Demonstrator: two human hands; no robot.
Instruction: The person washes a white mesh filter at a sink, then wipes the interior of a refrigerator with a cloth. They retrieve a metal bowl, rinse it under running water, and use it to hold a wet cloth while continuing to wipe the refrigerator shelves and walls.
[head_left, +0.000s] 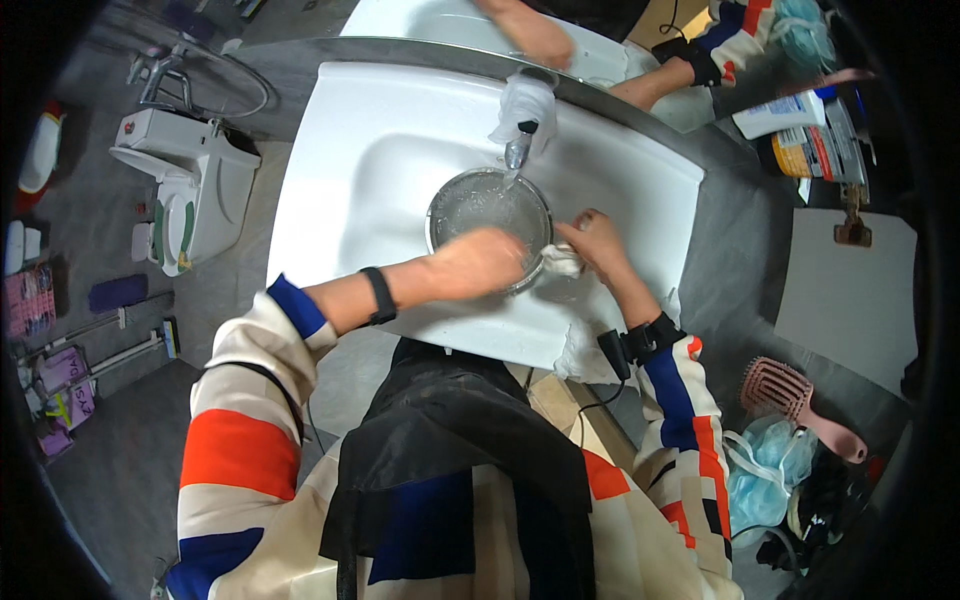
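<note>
A round metal basin (487, 206) with a bright rim sits in the white washbasin (322, 187), below the faucet (517, 150). Water runs from the faucet into it. White wrapping covers the faucet's upper part. My left hand (480, 262), blurred, is over the near part of the round basin; its fingers and anything in them cannot be made out. Just right of the rim, my right hand (592, 240) grips a bunched whitish cloth (562, 259), part of which hangs at the rim.
A mirror (450, 56) borders the washbasin's far side. White crumpled material (589, 356) lies at its near right corner. Farther right are a pink hairbrush (780, 390), a blue mesh puff (765, 465) and bottles. A toilet (202, 187) stands at left.
</note>
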